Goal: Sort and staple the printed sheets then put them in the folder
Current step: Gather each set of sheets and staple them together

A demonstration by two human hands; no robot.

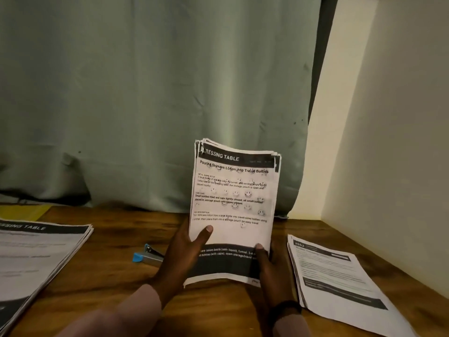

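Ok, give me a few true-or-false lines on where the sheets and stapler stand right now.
1. Both hands hold the upright stack: left hand, right hand. True.
2. The stapler sits right of the held stack. False: it lies to the left, on the table.
3. A pile of sheets lies flat at the right. True.
4. The left pile is being held. False: no hand touches it.

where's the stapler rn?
Head view: the stapler lies on the wooden table, just left of the left hand, between the left paper stack and the held sheets.
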